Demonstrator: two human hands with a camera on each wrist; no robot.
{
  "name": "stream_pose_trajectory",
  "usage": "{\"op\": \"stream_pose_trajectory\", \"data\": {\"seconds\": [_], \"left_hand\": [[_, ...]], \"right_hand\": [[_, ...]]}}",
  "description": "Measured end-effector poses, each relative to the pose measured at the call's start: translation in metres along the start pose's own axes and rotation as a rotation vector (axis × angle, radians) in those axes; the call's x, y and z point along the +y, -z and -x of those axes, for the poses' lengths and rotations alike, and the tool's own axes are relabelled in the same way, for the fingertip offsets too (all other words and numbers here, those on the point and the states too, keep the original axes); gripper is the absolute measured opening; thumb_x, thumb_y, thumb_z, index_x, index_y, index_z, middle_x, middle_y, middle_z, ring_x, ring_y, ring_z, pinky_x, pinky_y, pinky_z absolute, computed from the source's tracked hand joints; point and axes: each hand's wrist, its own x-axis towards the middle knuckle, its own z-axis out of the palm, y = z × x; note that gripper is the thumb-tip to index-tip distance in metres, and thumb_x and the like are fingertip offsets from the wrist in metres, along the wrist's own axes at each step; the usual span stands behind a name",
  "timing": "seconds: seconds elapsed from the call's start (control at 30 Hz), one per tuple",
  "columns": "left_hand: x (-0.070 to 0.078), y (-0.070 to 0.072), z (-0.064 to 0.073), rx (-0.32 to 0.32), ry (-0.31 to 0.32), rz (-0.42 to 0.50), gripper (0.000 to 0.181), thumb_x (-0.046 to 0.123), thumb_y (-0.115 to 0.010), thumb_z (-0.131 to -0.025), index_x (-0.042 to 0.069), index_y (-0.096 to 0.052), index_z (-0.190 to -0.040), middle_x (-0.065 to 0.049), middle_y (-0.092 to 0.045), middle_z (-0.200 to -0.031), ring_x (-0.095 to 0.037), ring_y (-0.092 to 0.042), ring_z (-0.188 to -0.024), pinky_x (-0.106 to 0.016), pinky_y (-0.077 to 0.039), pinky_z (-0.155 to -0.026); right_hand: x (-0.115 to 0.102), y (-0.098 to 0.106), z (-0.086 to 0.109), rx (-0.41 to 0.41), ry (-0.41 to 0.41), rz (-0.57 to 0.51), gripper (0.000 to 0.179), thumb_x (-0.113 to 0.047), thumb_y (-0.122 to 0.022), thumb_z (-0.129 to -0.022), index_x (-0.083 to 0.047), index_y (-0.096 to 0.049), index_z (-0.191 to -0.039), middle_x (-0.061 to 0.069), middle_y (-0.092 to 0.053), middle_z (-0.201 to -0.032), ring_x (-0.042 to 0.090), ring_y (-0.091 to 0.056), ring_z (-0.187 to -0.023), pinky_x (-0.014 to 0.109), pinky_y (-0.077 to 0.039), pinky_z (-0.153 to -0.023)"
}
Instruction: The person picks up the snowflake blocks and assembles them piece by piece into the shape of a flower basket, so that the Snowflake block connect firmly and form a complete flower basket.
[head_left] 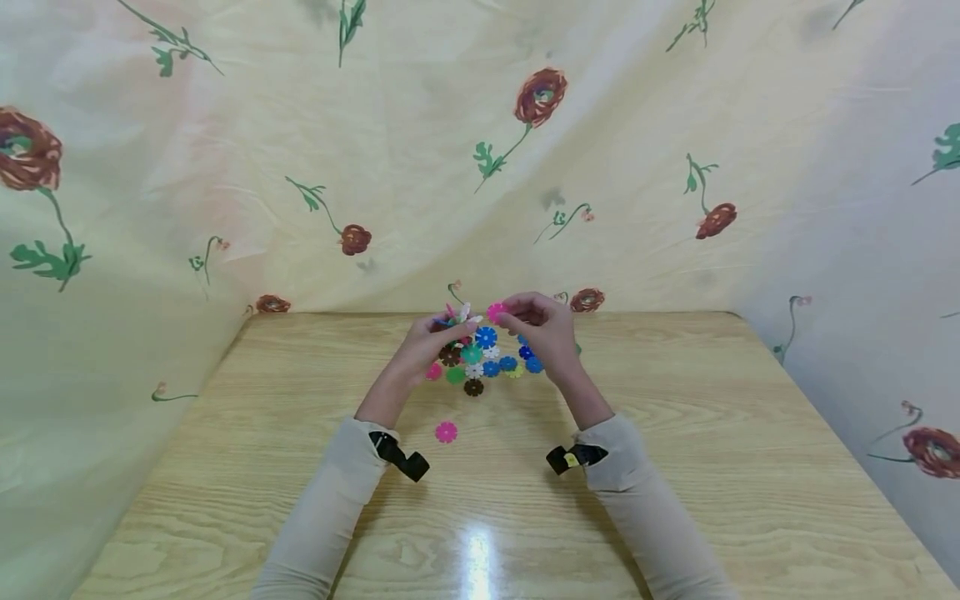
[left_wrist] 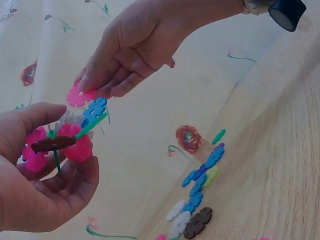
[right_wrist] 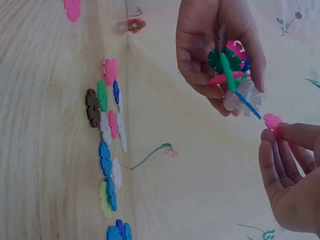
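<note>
Over the wooden table [head_left: 712, 467], sleeved forearms [head_left: 322, 508] angle inward to raised left hand [head_left: 423, 343] and right hand [head_left: 549, 332], the left curled around a cluster of interlocked discs [left_wrist: 76, 145], the right pinching a pink disc [head_left: 496, 312] just beside the cluster's blue disc [left_wrist: 94, 110].

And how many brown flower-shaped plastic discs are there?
2: one brown flower-shaped plastic disc sits in the colourful joined cluster in the person's left hand; a second brown disc lies on the pale wooden table, beside a white flower-shaped disc. More may be hidden.

Discs [head_left: 491, 368] on table [head_left: 712, 417], cloth [head_left: 427, 150] behind
</note>
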Motion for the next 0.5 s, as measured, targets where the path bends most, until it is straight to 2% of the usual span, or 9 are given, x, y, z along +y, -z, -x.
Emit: {"op": "stream_pose_trajectory", "data": {"seconds": [0.1, 0.2, 0.4, 0.5], "left_hand": [[-0.001, -0.002, 0.0, 0.006, 0.005, 0.001, 0.031, 0.029, -0.07, -0.097, 0.005, -0.064, -0.116, -0.004, -0.063, -0.095, -0.014, -0.053, -0.08, -0.025, -0.048, -0.069], [-0.001, -0.004, 0.0, 0.013, 0.009, 0.004, 0.03, 0.029, -0.069, -0.098, 0.005, -0.063, -0.115, 0.0, -0.062, -0.095, -0.014, -0.054, -0.083, -0.024, -0.048, -0.071], [-0.002, -0.008, 0.0, 0.037, 0.007, 0.032, 0.027, 0.029, -0.07, -0.098, 0.007, -0.062, -0.112, 0.001, -0.064, -0.095, -0.013, -0.057, -0.083, -0.022, -0.051, -0.07], [-0.002, -0.01, 0.001, 0.045, -0.006, 0.039, 0.025, 0.028, -0.07, -0.098, 0.007, -0.064, -0.109, 0.001, -0.064, -0.094, -0.013, -0.057, -0.082, -0.022, -0.051, -0.069]], "right_hand": [[0.002, -0.004, 0.001, -0.009, 0.014, -0.01, 0.021, -0.013, -0.078, -0.091, 0.001, -0.073, -0.106, 0.019, -0.073, -0.098, 0.011, -0.069, -0.078, 0.032, -0.062, -0.072], [0.003, -0.008, 0.003, -0.006, 0.024, -0.035, 0.022, -0.011, -0.078, -0.091, 0.002, -0.073, -0.107, 0.022, -0.073, -0.098, 0.011, -0.069, -0.078, 0.03, -0.062, -0.072], [0.006, -0.015, 0.003, 0.04, 0.036, -0.021, 0.024, -0.007, -0.075, -0.092, 0.004, -0.073, -0.113, 0.027, -0.072, -0.099, 0.012, -0.066, -0.08, 0.016, -0.056, -0.071], [0.003, -0.018, 0.005, 0.075, 0.049, 0.004, 0.022, -0.002, -0.073, -0.092, 0.007, -0.073, -0.111, 0.03, -0.072, -0.096, 0.017, -0.066, -0.078, 0.012, -0.053, -0.068]]}}
